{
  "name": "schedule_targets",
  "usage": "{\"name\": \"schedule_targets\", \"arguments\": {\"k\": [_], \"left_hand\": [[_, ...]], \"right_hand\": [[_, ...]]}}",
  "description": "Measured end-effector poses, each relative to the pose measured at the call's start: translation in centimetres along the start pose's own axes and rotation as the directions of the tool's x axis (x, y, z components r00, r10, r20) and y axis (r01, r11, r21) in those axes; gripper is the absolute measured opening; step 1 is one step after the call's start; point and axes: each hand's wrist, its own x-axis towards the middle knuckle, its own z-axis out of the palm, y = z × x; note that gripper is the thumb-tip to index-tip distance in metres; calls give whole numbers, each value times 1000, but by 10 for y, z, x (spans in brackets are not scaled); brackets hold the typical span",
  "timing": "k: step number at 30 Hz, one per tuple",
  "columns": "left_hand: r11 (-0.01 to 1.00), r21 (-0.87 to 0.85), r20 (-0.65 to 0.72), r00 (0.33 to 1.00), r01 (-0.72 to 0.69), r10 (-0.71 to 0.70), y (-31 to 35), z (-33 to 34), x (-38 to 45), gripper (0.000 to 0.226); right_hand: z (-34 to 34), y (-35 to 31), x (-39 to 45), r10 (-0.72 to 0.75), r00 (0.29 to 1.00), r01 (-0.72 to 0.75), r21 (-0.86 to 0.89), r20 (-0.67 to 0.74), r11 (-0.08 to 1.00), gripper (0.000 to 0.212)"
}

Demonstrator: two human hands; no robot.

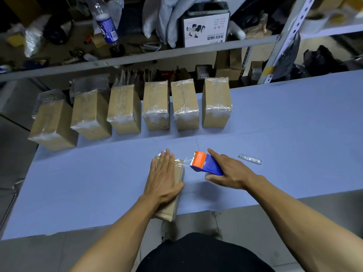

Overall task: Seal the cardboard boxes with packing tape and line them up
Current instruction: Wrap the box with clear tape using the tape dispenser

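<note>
Cardboard box at the counter near edge is pinned flat under the open left hand for taping; tape dispenser is gripped by the right hand, tape stretched to box. Six sealed boxes lined behind.

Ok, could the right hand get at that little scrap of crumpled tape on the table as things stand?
Probably not yet: the right hand grips the tape dispenser, so its fingers are busy. The path itself looks free, since the tape scrap lies uncovered beside it.
</note>
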Motion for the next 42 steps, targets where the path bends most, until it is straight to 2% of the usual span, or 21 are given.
{"name": "schedule_targets", "arguments": {"k": [6,11,15,18,21,24,25,27,28,30,32,34,35,36,38,40,42], "left_hand": [[1000,-21,-2,1000,5,-5,-1,1,0,99],[999,-51,0,1000,18,-18,4,0,0,97],[996,-59,-10,998,69,-69,12,0,1,95],[995,-50,-34,995,88,-90,20,2,0,96],[988,-88,-41,991,125,-129,22,4,-2,97],[985,-140,-41,993,105,-112,15,3,-4,98],[973,-214,-49,994,88,-100,12,2,-3,96],[887,-458,-118,984,62,-130,5,-2,-3,81],[817,-573,-170,966,62,-193,1,-4,-4,66],[695,-713,-256,889,93,-381,-9,-10,-5,47],[641,-756,-268,829,136,-491,-20,-16,-4,36],[613,-769,-217,826,183,-520,-30,-16,-1,33],[584,-784,-178,825,210,-536,-33,-15,1,34],[539,-809,-133,818,237,-560,-36,-13,2,36],[415,-864,-43,781,284,-624,-35,-10,3,38],[305,-902,23,738,306,-674,-31,-11,4,33],[274,-909,45,729,313,-683,-26,-15,5,20]], "right_hand": [[-3,-9,-3,-31,999,28,-117,-24,993,76],[-3,-36,19,-48,997,24,-359,-59,933,78],[-5,-62,35,-11,994,-41,-461,-110,886,76],[8,-82,40,87,982,-157,-474,-166,866,67],[25,-93,46,205,967,-251,-416,-153,874,60],[33,-84,48,278,949,-314,-364,-149,877,71],[35,-80,49,304,942,-334,-324,-142,885,74],[40,-75,51,329,938,-346,-193,-112,918,76],[44,-75,53,323,942,-332,-119,-89,936,76],[51,-74,56,307,951,-307,2,-41,952,74],[58,-74,55,274,961,-274,12,-46,962,57],[65,-74,52,261,955,-274,-84,-140,958,33],[67,-77,51,275,937,-299,-87,-213,950,29],[67,-82,51,296,912,-312,-11,-285,950,28],[63,-96,52,363,850,-273,270,-382,924,24],[60,-109,54,431,811,-206,496,-396,843,14],[61,-115,55,448,806,-146,603,-386,784,16]]}}
